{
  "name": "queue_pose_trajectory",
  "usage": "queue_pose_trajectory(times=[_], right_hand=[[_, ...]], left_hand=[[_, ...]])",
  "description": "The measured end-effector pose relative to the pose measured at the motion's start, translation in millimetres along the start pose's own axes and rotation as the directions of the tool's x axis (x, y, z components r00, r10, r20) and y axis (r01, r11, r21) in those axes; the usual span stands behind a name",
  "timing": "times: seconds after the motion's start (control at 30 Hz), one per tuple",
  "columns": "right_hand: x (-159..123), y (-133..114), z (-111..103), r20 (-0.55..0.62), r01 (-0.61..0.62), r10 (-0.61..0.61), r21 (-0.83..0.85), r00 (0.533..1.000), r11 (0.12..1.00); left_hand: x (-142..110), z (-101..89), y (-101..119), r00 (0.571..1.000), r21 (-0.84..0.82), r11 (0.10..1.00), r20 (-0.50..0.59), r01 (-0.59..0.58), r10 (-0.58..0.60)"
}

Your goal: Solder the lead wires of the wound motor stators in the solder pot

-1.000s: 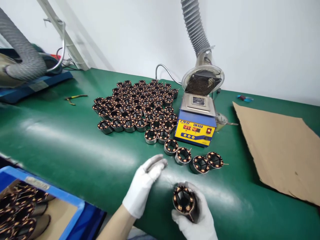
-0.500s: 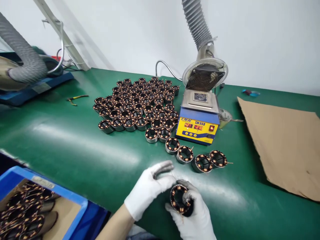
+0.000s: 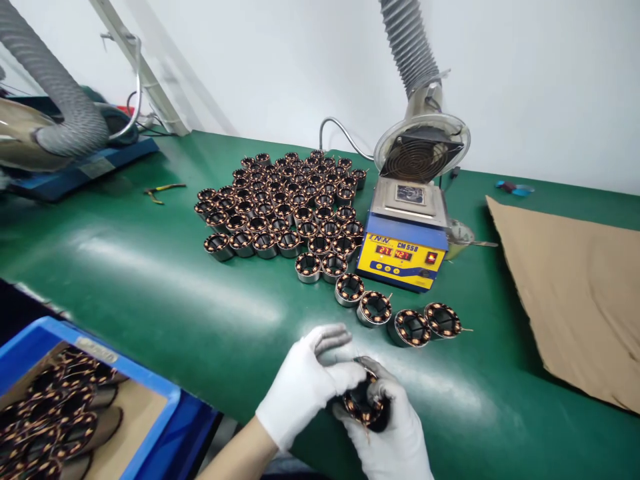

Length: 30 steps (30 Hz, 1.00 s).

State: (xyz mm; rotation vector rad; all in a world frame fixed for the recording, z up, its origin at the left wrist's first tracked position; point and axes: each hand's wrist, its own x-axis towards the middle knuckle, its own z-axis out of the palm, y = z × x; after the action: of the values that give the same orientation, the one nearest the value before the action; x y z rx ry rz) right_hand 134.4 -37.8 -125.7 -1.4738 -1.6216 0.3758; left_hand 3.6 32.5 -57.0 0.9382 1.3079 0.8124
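A motor stator (image 3: 361, 415) with copper windings and a dark core is held in my right hand (image 3: 397, 423), near the front edge of the bench. The white-gloved fingers wrap round its right side, one finger dipping over the rim. A short copper wire end hangs from its near side. At the stator's upper left, my left hand (image 3: 310, 373), gloved as well, reaches its thumb across the rim and seems to touch it. The other left fingers stretch out above, apart from the thumb. Part of the stator's top is hidden under that thumb.
Many stators (image 3: 280, 207) stand grouped on the green bench (image 3: 150, 267), with several in a line nearer me. Right of them sits a yellow-and-blue solder pot (image 3: 400, 257) under an extraction hood (image 3: 423, 147). Cardboard (image 3: 575, 293) lies right; a blue bin (image 3: 165, 393) holds stators left; pliers (image 3: 163, 192) lie behind.
My left hand has moved right, its thumb now over the stator's rim. The stator is tilted a little in my right hand. The view has shifted slightly.
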Motion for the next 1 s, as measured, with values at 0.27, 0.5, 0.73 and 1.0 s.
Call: queue_pose_trajectory(times=[0.27,0.5,0.73,1.0], right_hand=[[-2,5,-1,0.040,0.006,-0.006,-0.013,0.999,1.000],[-9,11,6,0.004,0.001,-0.001,0.006,1.000,1.000],[-15,18,2,0.053,-0.005,0.008,-0.045,0.999,0.999],[-13,1,10,-0.017,-0.179,0.178,-0.028,0.984,0.983]], left_hand=[[5,15.4,9,0.992,-0.049,0.991,0.027,0.121,-0.120],[4,-7.0,5,0.985,-0.144,0.987,-0.165,-0.077,0.053],[5,-19.7,-6,0.934,0.432,0.847,0.306,-0.309,0.185],[5,-26.4,-9,0.991,0.046,0.991,0.061,-0.124,0.122]])
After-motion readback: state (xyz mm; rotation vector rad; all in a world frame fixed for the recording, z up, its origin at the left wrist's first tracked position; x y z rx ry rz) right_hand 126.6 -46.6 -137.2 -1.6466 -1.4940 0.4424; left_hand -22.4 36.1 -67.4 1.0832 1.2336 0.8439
